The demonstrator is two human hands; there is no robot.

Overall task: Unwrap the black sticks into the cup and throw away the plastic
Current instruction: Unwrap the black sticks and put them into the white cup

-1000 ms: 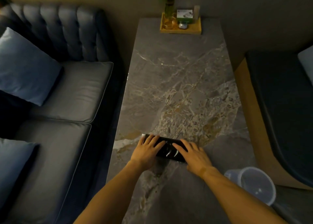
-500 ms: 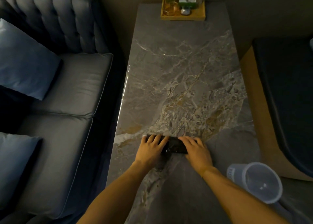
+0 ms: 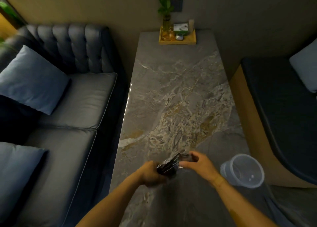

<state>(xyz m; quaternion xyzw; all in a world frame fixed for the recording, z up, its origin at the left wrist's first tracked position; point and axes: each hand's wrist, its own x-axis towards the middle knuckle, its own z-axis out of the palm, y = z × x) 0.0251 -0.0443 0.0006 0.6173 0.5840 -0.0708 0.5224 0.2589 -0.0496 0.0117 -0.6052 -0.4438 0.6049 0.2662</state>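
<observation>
Both forearms bare, reaching in from the bottom edge over the tabletop (image 3: 171,82). Left hand (image 3: 151,173) curled in a fist-like grip round the near end of the wrapped bundle of black sticks (image 3: 167,167), knuckles up. Right hand (image 3: 200,165) just right of the bundle, thumb and fingers pinching its far end, wrist bent inward. Hands close together, blurred; bundle tilted.

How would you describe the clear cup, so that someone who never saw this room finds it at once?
Start from the long grey marble table between the sofa and the bench. Go to its near right edge, just right of the person's right hand. The cup stands there: see-through plastic, open top, the only container at this end, far from the wooden tray.
</observation>
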